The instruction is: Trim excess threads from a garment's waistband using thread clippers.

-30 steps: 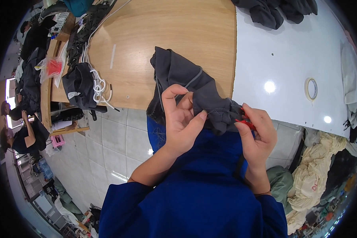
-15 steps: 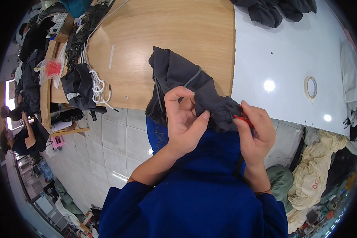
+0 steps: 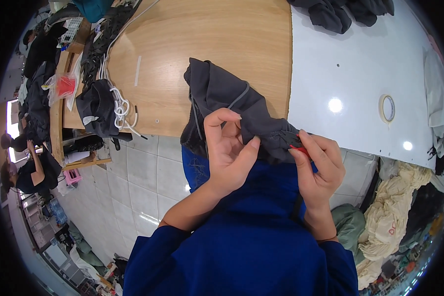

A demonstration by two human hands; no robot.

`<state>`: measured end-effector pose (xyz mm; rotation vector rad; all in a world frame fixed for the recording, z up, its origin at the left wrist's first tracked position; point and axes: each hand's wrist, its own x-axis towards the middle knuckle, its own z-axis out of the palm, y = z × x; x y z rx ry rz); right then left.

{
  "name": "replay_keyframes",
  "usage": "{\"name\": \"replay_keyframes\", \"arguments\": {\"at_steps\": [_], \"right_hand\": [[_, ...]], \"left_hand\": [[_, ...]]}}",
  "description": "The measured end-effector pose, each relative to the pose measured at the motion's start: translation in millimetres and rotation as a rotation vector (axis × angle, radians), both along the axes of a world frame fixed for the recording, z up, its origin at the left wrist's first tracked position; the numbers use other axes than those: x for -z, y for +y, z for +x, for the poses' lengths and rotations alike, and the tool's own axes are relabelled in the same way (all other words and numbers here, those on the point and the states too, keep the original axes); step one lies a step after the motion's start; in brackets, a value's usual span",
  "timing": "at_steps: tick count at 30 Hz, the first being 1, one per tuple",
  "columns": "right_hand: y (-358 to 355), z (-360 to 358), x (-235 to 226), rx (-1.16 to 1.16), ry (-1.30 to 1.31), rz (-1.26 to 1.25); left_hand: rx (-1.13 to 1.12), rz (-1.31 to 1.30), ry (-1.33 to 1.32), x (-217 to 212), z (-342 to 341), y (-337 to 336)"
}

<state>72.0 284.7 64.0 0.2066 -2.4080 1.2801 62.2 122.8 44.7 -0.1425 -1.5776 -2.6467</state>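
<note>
A dark grey garment [image 3: 227,89] with a grey drawcord lies over the front edge of the wooden table, its near end lifted over my lap. My left hand [image 3: 230,153] is closed on the garment's fabric, thumb and fingers bent round its edge. Between the thumb and fingers of my right hand [image 3: 320,165] are small red-handled thread snips [image 3: 301,148]. Their tips are at the garment's near right end, by a seam where loose threads show. The blades are partly hidden against the dark cloth.
The wooden tabletop [image 3: 251,34] meets a white tabletop [image 3: 350,84] holding a tape roll [image 3: 387,108] and more dark cloth [image 3: 330,15]. White cord [image 3: 123,108] lies beside a dark cloth piece at left. Cream fabric [image 3: 392,217] is heaped at right. A person [image 3: 29,170] is at far left.
The snips' red handles have drawn closer together as my right fingers squeezed. The left hand and the garment have hardly moved.
</note>
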Motion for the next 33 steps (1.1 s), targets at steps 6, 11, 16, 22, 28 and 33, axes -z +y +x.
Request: {"name": "replay_keyframes", "arguments": {"at_steps": [6, 11, 16, 22, 28, 33], "right_hand": [[-1, -2, -1, 0.008, 0.065, 0.086], [-1, -1, 0, 0.012, 0.072, 0.097], [1, 3, 0, 0.021, -0.011, -0.029], [4, 8, 1, -0.008, -0.091, -0.15], [-15, -2, -24, -0.081, -0.201, -0.447], [4, -10, 11, -0.498, 0.137, -0.166]], "left_hand": [[-0.005, 0.017, -0.014, -3, 2, 1], [-0.004, 0.014, -0.013, -3, 3, 0], [-0.007, 0.039, -0.042, -4, 3, 1], [-0.009, 0.058, -0.046, -3, 3, -1], [0.062, 0.018, -0.027, -2, 4, -2], [0.052, 0.021, -0.122, -8, 3, -3]]}}
